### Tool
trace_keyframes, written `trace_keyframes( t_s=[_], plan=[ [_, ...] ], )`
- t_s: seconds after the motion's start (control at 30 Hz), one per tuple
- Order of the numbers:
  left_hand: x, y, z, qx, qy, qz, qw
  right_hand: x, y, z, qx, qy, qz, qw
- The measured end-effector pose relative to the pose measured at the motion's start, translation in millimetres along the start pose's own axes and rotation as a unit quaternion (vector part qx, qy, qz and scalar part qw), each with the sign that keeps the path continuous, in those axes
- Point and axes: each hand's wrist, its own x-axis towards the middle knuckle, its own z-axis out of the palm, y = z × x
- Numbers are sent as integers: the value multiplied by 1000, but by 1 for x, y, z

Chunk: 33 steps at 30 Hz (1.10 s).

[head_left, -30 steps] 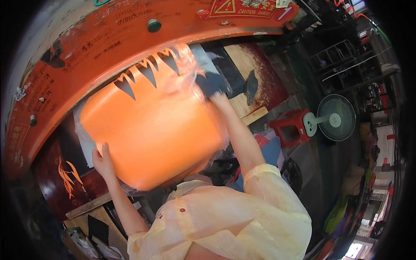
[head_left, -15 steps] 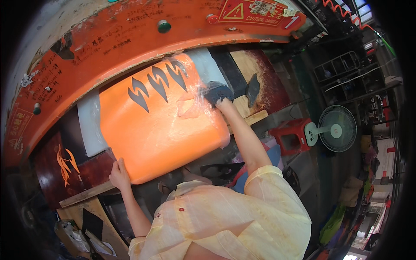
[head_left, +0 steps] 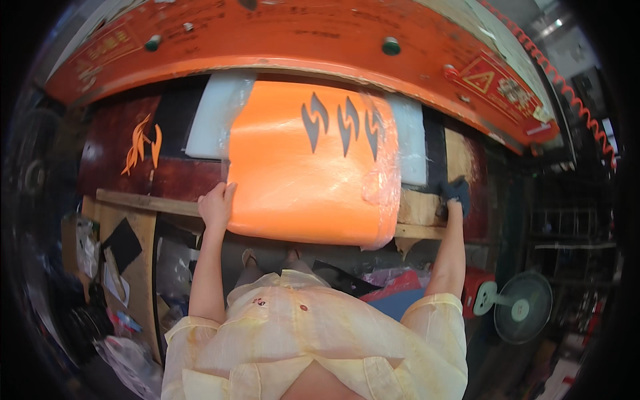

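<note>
A glossy orange sheet (head_left: 300, 187) under clear film lies across the work surface, its near edge curving down over the front. Three dark flame-shaped cutouts (head_left: 347, 127) show near its far right part. My bare left hand (head_left: 217, 205) pinches the sheet's left edge, thumb on top. My right hand (head_left: 457, 193), in a dark glove, is off the sheet, at the right end of the surface by the wooden board. Its fingers look curled; a dark shape there merges with the glove, so what they hold is unclear.
An orange machine beam (head_left: 280, 40) spans the far side. Pale blocks (head_left: 213, 127) extend beneath the sheet. Orange flame-shaped scraps (head_left: 142, 147) lie at left. A wooden strip (head_left: 147, 201) edges the front. A fan (head_left: 523, 307) stands at lower right, beside a red stool (head_left: 475, 283).
My right hand has left the sheet's right edge and moved right, to where a dark piece lay. My left hand keeps the left edge. The view has turned and shifted.
</note>
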Motion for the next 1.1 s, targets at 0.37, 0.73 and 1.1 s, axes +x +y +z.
trace_keyframes(
  t_s=[0.37,0.73,1.1],
  plan=[
    [-2,5,1,5,31,23,999,-31,-77,-68,673,-136,43,725],
    [-11,13,-20,-82,23,46,995,-204,-434,-84,230,-223,-254,913],
    [-17,-11,-39,-133,16,218,967,-220,-444,-16,64,-116,-260,956]
  ],
)
